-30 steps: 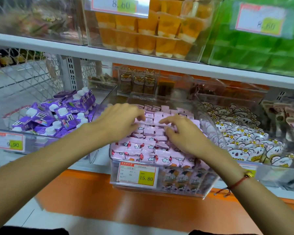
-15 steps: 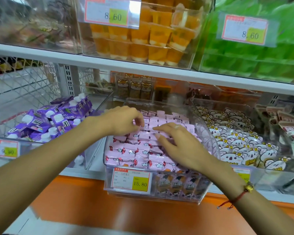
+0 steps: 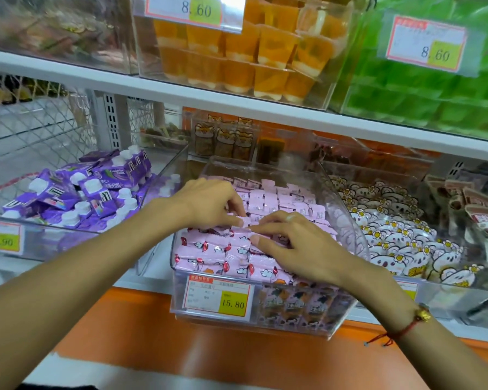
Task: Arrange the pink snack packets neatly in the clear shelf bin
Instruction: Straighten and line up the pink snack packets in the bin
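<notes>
In clear bin (image 3: pixel 350 220), glossy pink packets (image 3: pixel 209 249) (flat), both hands pressing

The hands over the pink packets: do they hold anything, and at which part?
The left hand pinches one pink packet at its left end; the right hand touches the same packet's right end with its fingertips, inside the clear bin.
</notes>
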Tool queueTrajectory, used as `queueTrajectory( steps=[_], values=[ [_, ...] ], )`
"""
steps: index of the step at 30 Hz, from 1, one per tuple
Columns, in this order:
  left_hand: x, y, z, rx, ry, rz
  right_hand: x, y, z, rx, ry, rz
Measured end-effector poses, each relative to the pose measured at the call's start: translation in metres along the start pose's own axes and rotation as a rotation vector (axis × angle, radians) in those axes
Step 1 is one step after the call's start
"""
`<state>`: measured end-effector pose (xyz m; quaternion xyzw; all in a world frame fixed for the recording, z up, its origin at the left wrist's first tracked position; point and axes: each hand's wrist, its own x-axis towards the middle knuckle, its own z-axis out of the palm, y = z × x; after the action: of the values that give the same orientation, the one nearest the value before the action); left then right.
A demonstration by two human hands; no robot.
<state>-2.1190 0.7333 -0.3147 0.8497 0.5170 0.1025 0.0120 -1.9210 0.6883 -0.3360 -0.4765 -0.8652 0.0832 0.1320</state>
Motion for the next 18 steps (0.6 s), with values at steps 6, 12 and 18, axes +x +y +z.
queueTrajectory(
  steps=[6, 12, 18],
  values=[
    [-0.003, 0.003, 0.003, -0.148, 0.128, -0.04, 0.0, 0.002, 0.003, 0.008, 0.013, 0.001],
    [-0.01, 0.009, -0.011, -0.499, 0.384, -0.075, 0.002, 0.0, 0.001, 0.106, 0.022, 0.003],
    [-0.021, 0.02, -0.024, -0.572, 0.521, -0.036, 0.012, -0.006, 0.005, 0.387, 0.346, 0.143]
  ],
)
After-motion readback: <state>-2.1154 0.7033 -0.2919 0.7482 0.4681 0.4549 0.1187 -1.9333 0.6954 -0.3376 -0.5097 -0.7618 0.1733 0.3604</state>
